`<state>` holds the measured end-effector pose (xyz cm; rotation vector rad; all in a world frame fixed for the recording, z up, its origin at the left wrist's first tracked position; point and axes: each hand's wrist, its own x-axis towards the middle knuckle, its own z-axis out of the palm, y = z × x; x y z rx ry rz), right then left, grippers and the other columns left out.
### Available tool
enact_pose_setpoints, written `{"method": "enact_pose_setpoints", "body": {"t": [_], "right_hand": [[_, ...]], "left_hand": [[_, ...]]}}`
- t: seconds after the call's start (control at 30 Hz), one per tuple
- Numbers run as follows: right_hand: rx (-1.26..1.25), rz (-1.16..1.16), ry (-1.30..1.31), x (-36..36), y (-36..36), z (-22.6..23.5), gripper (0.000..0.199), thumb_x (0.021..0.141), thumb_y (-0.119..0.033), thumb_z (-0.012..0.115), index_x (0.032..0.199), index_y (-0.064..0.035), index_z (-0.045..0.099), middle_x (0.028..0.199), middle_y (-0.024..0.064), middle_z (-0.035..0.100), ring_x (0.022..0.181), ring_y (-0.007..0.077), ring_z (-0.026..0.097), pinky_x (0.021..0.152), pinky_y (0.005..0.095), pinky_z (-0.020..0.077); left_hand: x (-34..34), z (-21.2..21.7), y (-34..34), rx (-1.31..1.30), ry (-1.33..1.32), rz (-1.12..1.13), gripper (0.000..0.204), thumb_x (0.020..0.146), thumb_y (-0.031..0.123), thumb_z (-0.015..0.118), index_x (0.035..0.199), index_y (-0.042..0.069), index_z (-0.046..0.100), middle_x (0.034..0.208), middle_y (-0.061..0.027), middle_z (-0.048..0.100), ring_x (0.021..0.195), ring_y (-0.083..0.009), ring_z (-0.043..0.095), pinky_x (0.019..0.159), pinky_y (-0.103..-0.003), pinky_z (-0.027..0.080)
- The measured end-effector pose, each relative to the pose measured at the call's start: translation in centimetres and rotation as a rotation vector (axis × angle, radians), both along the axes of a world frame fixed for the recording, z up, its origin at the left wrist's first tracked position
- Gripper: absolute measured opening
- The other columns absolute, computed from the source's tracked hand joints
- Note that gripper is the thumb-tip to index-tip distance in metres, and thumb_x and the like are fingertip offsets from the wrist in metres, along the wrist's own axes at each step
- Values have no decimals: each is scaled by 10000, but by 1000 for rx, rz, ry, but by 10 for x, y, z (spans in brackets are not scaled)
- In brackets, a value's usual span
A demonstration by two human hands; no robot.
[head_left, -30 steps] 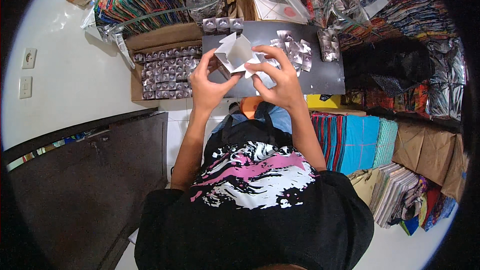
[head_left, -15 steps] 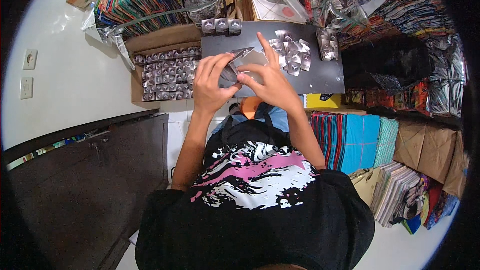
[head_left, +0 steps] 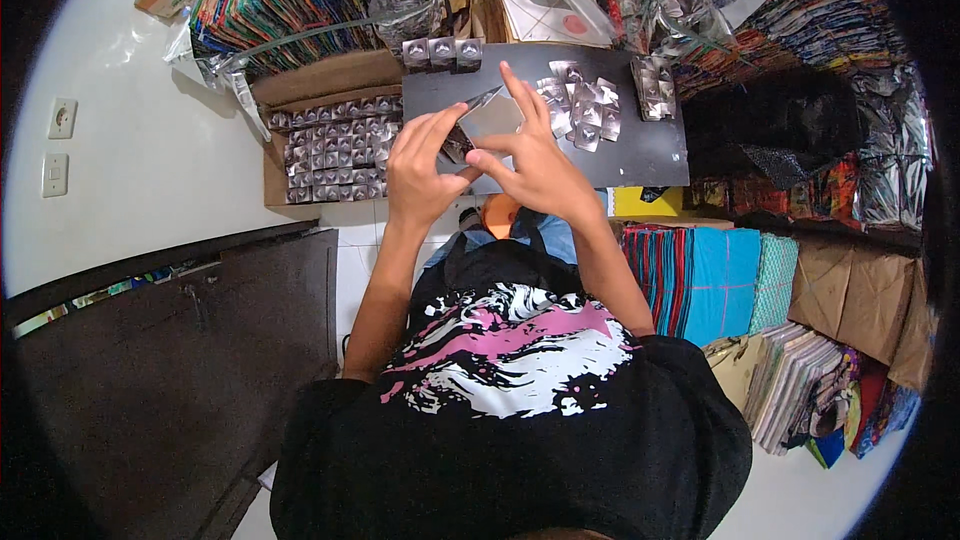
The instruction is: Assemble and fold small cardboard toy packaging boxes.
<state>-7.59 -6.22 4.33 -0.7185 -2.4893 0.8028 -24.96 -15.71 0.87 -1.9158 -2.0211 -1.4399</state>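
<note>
Cardboard carton (head_left: 493, 120) cradled over a dark surface (head_left: 635, 158)

Tilted between the left hand (head_left: 422, 162) and the right hand (head_left: 537, 155), the carton turns a pale grey face upward and a darker side to the left, above the surface's near part. The left hand is half curled, its fingers bent over the darker side. The right hand is more open, index finger stretched along the pale face's right edge, thumb near the lower corner; whether it grips or merely steadies, I cannot tell.

The step in hand looks like folding the carton into shape, probably closing one end. The next move seems to call for a firm left hold while the right fingers press the panel home without creasing it.

Printed cartons lie in an overlapping pile (head_left: 585, 118) to the right; three small boxes (head_left: 442, 53) line the far-left corner.
</note>
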Motion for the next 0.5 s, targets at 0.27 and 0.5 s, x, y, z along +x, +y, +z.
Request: {"method": "enact_pose_setpoints", "body": {"t": [0.27,0.5], "right_hand": [[-142,-272,362,-2,1,26,174,969,-204,731,1067,-79,802,1570,214,478,1370,422,527,1115,491,454],[-622,234,-31,39,58,-5,202,929,-126,780,1106,-30,798,1003,126,788,922,219,747,841,354,567]], "left_hand": [[-8,8,-4,-117,-91,-92,713,619,145,877,1307,89,700,1266,-101,734,1135,-329,677,1014,-425,543],[-16,0,-8,-325,-9,-383,691,632,195,871,1306,174,721,1290,-44,728,1240,-303,634,1090,-475,468]]}}
